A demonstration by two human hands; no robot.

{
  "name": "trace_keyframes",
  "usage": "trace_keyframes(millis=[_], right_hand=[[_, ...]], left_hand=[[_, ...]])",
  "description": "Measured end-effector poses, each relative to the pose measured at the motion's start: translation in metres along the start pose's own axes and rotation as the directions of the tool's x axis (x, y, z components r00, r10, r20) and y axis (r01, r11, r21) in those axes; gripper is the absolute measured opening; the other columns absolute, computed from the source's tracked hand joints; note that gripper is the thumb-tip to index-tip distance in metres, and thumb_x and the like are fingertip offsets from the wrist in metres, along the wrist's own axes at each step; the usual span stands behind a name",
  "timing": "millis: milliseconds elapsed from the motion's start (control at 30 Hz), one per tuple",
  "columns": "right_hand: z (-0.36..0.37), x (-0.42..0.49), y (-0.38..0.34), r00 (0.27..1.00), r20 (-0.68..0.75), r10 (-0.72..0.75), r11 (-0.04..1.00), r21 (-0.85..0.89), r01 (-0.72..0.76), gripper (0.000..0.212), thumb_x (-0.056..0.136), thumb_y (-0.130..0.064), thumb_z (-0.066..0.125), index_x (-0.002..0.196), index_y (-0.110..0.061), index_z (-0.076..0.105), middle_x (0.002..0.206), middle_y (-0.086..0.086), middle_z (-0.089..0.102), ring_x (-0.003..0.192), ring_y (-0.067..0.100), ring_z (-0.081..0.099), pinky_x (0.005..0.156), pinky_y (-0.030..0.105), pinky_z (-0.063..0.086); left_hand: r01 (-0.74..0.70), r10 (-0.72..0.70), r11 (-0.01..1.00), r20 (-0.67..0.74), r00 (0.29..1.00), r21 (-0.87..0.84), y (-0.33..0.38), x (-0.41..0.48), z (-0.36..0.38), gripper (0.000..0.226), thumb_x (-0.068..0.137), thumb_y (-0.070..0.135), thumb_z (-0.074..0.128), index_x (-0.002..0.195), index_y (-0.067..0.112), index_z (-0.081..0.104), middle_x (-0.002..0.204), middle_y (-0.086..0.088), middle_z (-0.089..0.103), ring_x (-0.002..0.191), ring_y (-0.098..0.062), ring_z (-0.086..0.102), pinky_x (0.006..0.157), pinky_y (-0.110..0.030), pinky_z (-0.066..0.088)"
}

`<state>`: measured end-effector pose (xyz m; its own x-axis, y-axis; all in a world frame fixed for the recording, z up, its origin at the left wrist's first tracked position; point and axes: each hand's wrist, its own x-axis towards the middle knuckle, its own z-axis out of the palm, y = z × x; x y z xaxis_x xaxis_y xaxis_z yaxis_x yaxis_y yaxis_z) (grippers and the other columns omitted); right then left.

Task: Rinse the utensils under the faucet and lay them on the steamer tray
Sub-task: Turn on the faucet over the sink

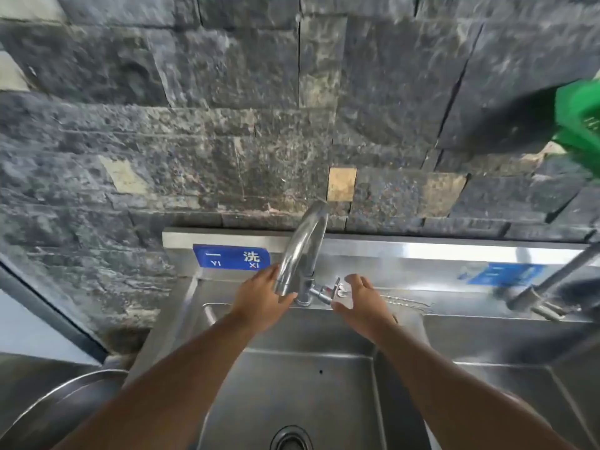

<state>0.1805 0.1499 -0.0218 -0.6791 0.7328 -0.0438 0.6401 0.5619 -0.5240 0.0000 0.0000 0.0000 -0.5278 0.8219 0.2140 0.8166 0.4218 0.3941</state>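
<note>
While the left hand (259, 298) grips the faucet (302, 251) spout near its outlet, thumb beneath, the right hand (362, 303) sits just beside the lever (334, 289), fingers loosely spread, holding nothing. Thin metal utensils (407, 302), blurred, lie on the sink (292, 378) ledge right of it.

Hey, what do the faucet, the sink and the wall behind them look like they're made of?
Faucet: polished metal, likely chromed or stainless; it mirrors bright highlights.
Sink: brushed stainless steel by its look, grey with soft, dull reflections.
Wall: rough dark stone blocks, perhaps slate or a stone veneer; uneven faces and visible joints.
</note>
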Motion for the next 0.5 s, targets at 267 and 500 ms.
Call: trace_keyframes(millis=[267, 500], right_hand=[[0.039, 0.048, 0.024, 0.985, 0.148, 0.086, 0.973, 0.202, -0.115, 0.060, 0.075, -0.038, 0.076, 0.128, -0.026, 0.048, 0.112, 0.000, 0.064, 0.083, 0.018, 0.066, 0.067, 0.030, 0.052], [0.045, 0.069, 0.014, 0.968, 0.231, 0.101, 0.876, 0.440, -0.197, 0.020, 0.083, -0.029, 0.073, 0.102, -0.032, 0.067, 0.081, 0.001, 0.075, 0.048, 0.010, 0.068, 0.037, 0.020, 0.043]], left_hand=[[0.135, -0.109, 0.981, 0.176, 0.978, -0.141, 0.010, 0.041, 0.045, 0.074, 0.092, 0.045, 0.064, 0.153, 0.016, 0.034, 0.150, -0.005, 0.048, 0.134, -0.020, 0.048, 0.111, -0.034, 0.037], [0.113, -0.062, 0.941, 0.168, 0.984, -0.319, 0.030, 0.059, 0.052, 0.040, 0.083, 0.021, 0.079, 0.116, 0.004, 0.062, 0.106, -0.009, 0.070, 0.090, -0.013, 0.059, 0.069, -0.002, 0.037]])
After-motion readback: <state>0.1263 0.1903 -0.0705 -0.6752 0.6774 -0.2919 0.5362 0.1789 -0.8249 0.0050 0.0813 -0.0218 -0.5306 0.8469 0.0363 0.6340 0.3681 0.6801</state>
